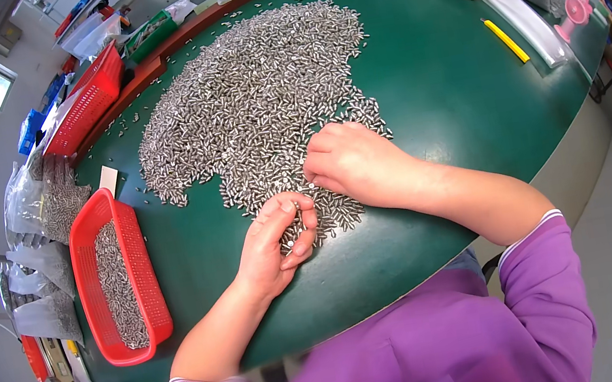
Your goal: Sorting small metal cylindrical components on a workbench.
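Observation:
A broad pile of small, silvery metal pins [250, 88] spreads over the green table. At its near edge my left hand [270, 244] is cupped, with fingers and thumb curled round several of the pins, which show in the palm. Just to the right, my right hand [358, 163] rests at the pile's edge with palm down and fingers bent together toward the left hand. Its fingertips reach in among the pins, and whatever they pinch is hidden.
A red plastic basket [153, 295] partly filled with pins stands at the left, beside clear bags [43, 272] of metal parts. A red perforated basket [88, 101] sits beyond the table's raised edge. Far right lie a yellow cutter [506, 41] and a small pink fan [576, 12].

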### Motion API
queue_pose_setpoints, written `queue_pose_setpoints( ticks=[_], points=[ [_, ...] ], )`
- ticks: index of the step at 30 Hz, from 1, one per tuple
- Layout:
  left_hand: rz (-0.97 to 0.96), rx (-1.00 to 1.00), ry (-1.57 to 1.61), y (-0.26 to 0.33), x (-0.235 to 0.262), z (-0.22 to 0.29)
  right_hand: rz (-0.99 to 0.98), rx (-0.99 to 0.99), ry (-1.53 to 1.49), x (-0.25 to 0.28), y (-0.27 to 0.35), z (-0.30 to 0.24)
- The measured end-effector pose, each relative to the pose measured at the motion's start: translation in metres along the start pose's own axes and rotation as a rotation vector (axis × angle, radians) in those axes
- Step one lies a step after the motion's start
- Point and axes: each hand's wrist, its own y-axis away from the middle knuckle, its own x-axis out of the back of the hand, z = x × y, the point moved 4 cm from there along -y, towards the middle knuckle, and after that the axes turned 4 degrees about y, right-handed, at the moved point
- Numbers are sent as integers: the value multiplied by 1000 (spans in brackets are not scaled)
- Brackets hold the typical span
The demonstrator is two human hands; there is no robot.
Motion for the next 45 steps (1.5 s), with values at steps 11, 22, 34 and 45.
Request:
queue_pose_setpoints(
  ticks=[11,22,34,45],
  points=[
    [4,13,-16,-1,1,-1,-111,-103,-68,13,4,12],
    [-13,-8,30,-1,2,0,140,-37,-291,19,-8,2],
    [14,-8,19,-2,2,-3,52,-50,-262,25,-4,-5],
    [13,1,7,-1,1,-1,-36,-36,-57,10,0,2]
  ],
)
